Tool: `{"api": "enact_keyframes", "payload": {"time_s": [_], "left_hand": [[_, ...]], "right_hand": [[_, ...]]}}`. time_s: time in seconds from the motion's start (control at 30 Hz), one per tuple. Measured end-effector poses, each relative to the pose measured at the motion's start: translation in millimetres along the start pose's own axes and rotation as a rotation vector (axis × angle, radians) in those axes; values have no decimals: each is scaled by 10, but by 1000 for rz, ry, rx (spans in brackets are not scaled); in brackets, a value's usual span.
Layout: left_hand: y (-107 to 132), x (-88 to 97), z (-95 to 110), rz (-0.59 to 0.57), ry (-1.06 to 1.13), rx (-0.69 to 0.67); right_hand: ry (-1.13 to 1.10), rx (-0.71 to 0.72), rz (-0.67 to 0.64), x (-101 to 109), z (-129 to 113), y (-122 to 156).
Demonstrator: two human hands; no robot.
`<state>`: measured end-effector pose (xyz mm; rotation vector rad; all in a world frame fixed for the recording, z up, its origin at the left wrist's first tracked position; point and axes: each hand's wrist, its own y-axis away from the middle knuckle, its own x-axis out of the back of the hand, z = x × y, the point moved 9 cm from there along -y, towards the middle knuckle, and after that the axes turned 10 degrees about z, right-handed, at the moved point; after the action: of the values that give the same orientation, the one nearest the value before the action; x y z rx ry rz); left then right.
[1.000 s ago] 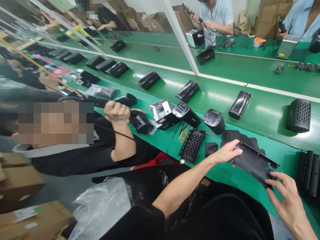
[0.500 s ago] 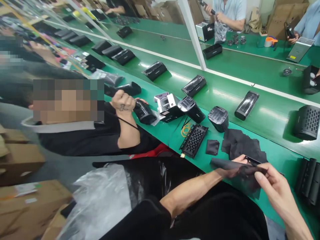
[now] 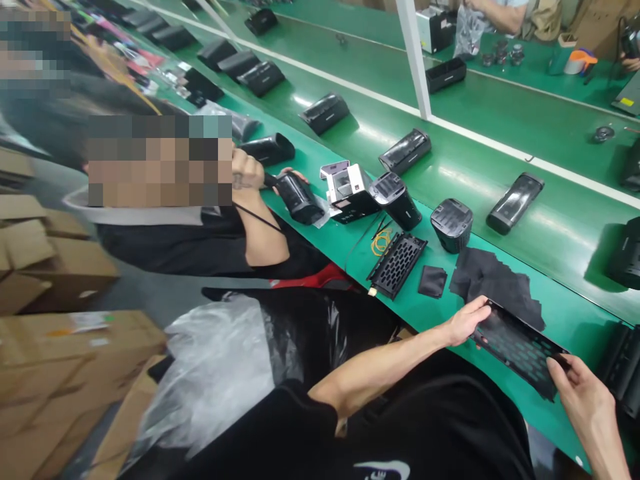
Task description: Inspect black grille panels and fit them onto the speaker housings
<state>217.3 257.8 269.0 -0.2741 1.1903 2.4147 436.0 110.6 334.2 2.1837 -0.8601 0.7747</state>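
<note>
Over the bench's near edge, my left hand (image 3: 469, 323) is closed on the left end of a black perforated grille panel (image 3: 540, 381). A thin, see-through black cloth sheet (image 3: 510, 333) lies along the panel, its holes showing through. My right hand (image 3: 583, 383) pinches the sheet at the panel's right end, thumb on top; whether its fingers also grip the panel is hidden. Just beyond the panel lies a spread pile of black cloth pieces (image 3: 500, 283). Left of it are a small stack of black squares (image 3: 433, 281) and another perforated grille (image 3: 399, 265).
Black speaker housings (image 3: 451, 225) stand on the green bench, and several more lie along the belt (image 3: 565, 220). Dark panels (image 3: 625, 367) are stacked at the right. A co-worker's hand (image 3: 247, 170) holds a tool at the left. A plastic bag (image 3: 215, 367) and cardboard boxes (image 3: 40, 373) sit lower left.
The cloth sheet, raised and bunched between my hands before, now lies stretched along the grille panel. My right hand has moved right and down. The view has shifted slightly.
</note>
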Motion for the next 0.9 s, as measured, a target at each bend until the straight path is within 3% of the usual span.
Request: {"api": "enact_keyframes", "payload": {"time_s": [0.17,0.23,0.3,0.37,0.43,0.6,0.9], "left_hand": [[11,-15,32,-14,-67,28],[7,-70,42,-78,-66,3],[2,-108,37,-126,-62,-6],[-9,-106,28,-136,-48,11],[-9,-103,27,-153,-57,41],[38,-90,138,-216,-191,29],[100,-23,127,-259,-139,128]], "right_hand": [[98,-56,116,125,82,-34],[-15,-93,153,134,132,-33],[-266,-163,98,28,172,-5],[-531,-277,-40,-180,181,58],[-685,-399,-131,-352,182,130],[-711,-480,-209,-522,146,186],[-780,-484,-258,-577,188,189]]}}
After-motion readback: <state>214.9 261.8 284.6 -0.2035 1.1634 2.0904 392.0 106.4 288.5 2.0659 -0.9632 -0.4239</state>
